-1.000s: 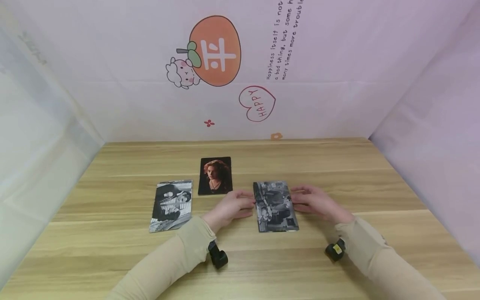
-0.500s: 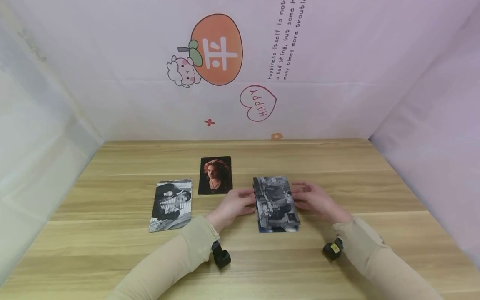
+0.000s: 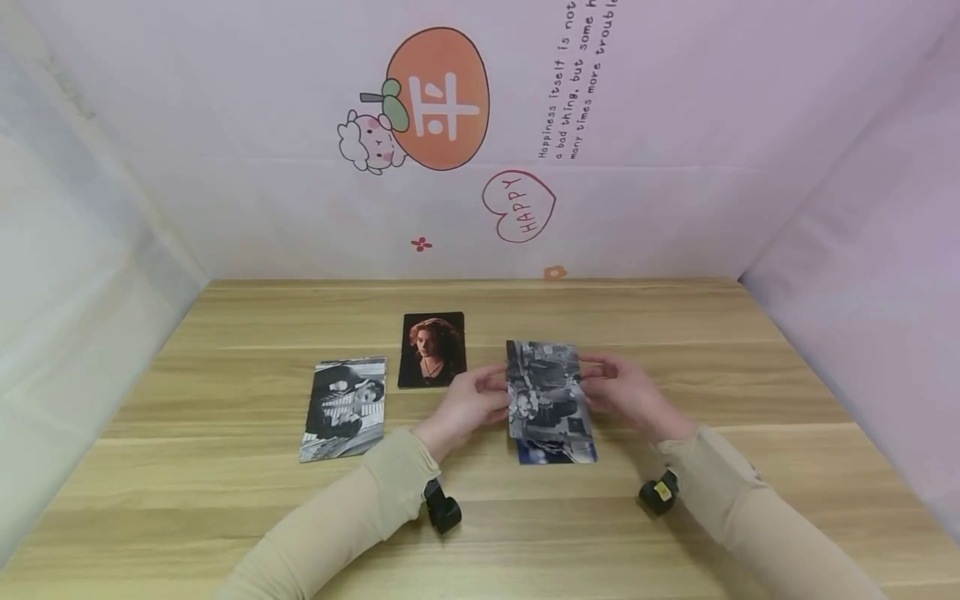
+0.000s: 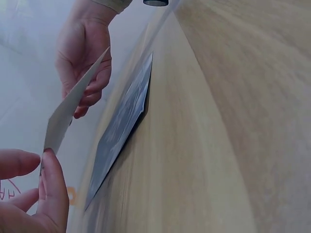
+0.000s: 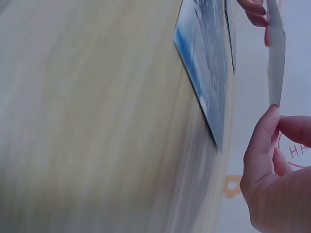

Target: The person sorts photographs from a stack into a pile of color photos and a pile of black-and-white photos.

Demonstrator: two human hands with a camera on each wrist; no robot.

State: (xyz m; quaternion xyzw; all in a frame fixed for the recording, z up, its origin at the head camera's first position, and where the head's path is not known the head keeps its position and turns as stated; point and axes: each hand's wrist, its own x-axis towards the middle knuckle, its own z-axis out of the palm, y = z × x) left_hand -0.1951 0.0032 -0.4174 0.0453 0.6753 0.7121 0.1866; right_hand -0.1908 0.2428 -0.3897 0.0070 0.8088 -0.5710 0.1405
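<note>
Between my two hands a black-and-white photo card (image 3: 546, 392) is lifted off the table, its pale back (image 4: 65, 114) visible in the left wrist view. My left hand (image 3: 471, 402) pinches its left edge between thumb and fingers. On the opposite edge, my right hand (image 3: 626, 393) pinches it the same way, as the right wrist view shows at the fingertips (image 5: 272, 114). Below it, a bluish photo card (image 3: 558, 452) lies on the table, mostly covered in the head view. Whether more cards lie under that one, I cannot tell.
Left of my hands lies a black-and-white photo card (image 3: 345, 408) of two people. Behind it sits a dark portrait card (image 3: 432, 350) of a red-haired person. The wood-grain table (image 3: 517, 542) meets a printed white cloth (image 3: 660, 217) at the back.
Both hands have raised the black-and-white card from the pile and moved it slightly away from me. The bluish card beneath has come into sight. The two cards at left stay put.
</note>
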